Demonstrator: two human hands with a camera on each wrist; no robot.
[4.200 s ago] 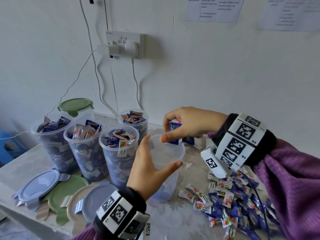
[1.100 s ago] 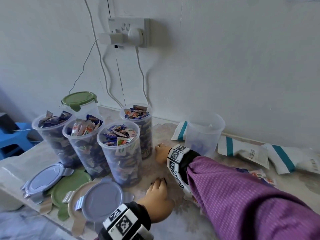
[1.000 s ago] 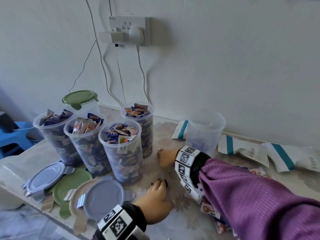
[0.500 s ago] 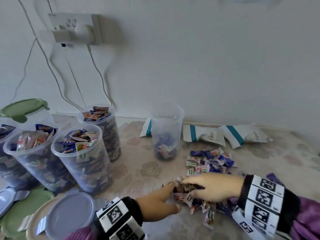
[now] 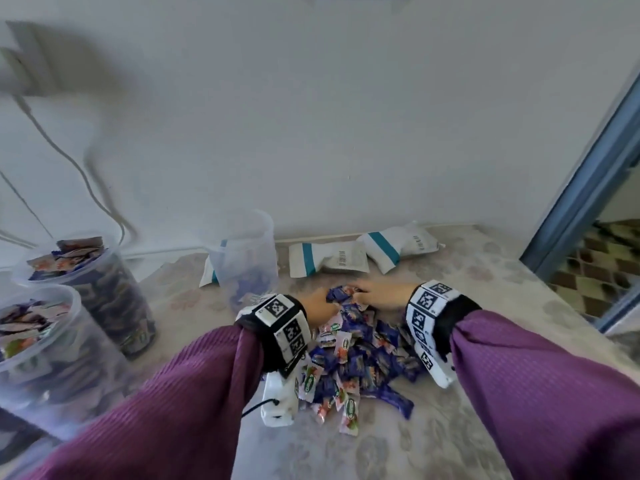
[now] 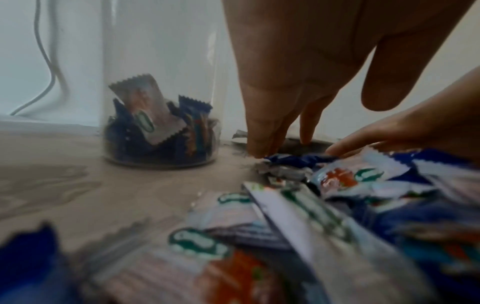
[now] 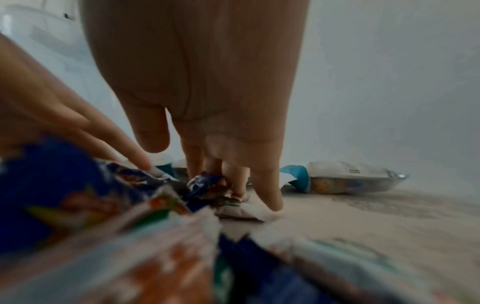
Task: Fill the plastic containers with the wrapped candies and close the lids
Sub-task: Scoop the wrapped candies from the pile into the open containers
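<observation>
A pile of blue and white wrapped candies lies on the table between my forearms. My left hand and right hand meet at its far edge. The left fingers point straight down, their tips on a blue wrapper. My right fingers also reach down, tips among the candies and on the table. Neither hand visibly encloses a candy. Just left of my left hand stands a lidless clear container, with a few candies at its bottom.
Two open containers heaped with candies stand at the left, one nearer me. White packets with teal stripes lie along the wall behind the pile. Cables hang on the wall at left. A blue door frame borders the table's right end.
The container my left hand held 4.2 s ago now stands by the wall. Since half a second ago both hands slid forward to the pile's far edge, and my view swung right.
</observation>
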